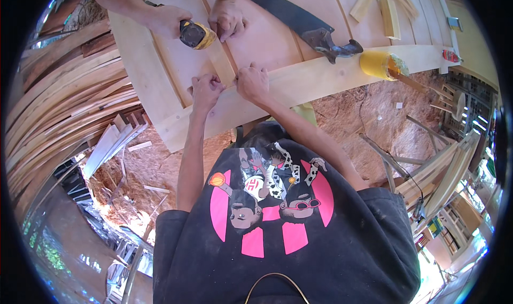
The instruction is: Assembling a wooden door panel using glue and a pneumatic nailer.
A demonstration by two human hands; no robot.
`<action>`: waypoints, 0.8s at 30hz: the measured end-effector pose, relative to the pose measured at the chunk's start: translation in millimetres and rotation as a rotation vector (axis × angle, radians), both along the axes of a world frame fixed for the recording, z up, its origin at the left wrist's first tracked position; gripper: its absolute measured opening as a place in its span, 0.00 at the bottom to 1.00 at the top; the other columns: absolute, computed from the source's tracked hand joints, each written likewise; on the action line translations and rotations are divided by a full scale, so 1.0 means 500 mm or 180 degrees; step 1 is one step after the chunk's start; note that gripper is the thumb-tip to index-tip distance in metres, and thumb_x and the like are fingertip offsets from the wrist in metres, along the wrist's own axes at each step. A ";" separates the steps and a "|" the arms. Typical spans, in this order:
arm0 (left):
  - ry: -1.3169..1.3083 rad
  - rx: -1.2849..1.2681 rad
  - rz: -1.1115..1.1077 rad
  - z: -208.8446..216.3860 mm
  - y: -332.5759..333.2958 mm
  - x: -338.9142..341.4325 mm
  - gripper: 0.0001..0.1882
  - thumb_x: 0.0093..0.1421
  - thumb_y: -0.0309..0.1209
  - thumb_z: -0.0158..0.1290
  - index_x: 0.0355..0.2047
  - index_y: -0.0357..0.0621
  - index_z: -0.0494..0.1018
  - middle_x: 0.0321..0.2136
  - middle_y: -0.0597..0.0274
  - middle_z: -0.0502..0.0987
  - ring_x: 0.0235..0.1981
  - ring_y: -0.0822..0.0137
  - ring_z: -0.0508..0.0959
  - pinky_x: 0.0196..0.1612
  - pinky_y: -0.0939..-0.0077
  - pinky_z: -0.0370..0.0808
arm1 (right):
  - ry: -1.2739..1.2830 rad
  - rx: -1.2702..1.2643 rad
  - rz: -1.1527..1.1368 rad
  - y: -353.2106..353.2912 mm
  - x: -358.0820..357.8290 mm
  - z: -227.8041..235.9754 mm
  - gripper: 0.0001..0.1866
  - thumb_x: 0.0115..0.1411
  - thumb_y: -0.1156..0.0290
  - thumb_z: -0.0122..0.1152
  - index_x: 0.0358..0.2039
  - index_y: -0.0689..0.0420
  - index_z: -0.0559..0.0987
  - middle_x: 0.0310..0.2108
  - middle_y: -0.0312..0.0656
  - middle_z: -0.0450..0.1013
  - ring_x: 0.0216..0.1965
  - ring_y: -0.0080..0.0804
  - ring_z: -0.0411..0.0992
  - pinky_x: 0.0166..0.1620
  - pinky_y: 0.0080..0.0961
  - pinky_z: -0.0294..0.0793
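A pale wooden panel [262, 52] with long grooves and a wide border board [304, 83] along its near side lies before me. Over that board my left hand [207, 93] is closed, fingers curled in a pinch. My right hand [253, 83] is closed beside it, fingers bent down at the near end of a narrow wooden strip [220, 57]. Whatever either hand may hold is hidden. Across the panel, another person's hand grips a yellow and black power tool [196, 35] above the strip. That person's other hand [227, 20] rests with curled fingers on the panel.
A handsaw [288, 12] lies on the panel, near a yellow tub [374, 64] tipped on its side with a stick in it. Wood offcuts [390, 18] lie at far right, a small red container [451, 56] at the corner. Stacked boards [69, 101] fill the left.
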State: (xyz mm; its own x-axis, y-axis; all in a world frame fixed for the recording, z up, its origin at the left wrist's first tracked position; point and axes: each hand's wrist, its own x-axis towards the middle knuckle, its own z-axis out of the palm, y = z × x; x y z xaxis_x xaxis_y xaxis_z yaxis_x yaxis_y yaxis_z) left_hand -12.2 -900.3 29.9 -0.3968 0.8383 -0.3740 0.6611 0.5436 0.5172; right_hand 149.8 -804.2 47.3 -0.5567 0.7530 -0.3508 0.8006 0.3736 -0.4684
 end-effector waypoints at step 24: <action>-0.0033 0.0160 0.0028 -0.005 -0.004 0.004 0.17 0.51 0.39 0.69 0.39 0.48 0.80 0.33 0.67 0.81 0.50 0.58 0.69 0.56 0.55 0.59 | 0.0063 0.0083 0.0031 -0.001 0.001 -0.011 0.10 0.59 0.61 0.65 0.31 0.53 0.87 0.35 0.48 0.83 0.51 0.44 0.75 0.49 0.50 0.69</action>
State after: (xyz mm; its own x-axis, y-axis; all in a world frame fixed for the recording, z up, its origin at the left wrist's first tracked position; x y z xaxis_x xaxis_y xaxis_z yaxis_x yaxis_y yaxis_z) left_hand -10.0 -902.3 27.2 -0.4005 0.8526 -0.3356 0.6509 0.5225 0.5507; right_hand 150.1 -804.8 41.9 -0.5706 0.7563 -0.3199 0.7875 0.3935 -0.4742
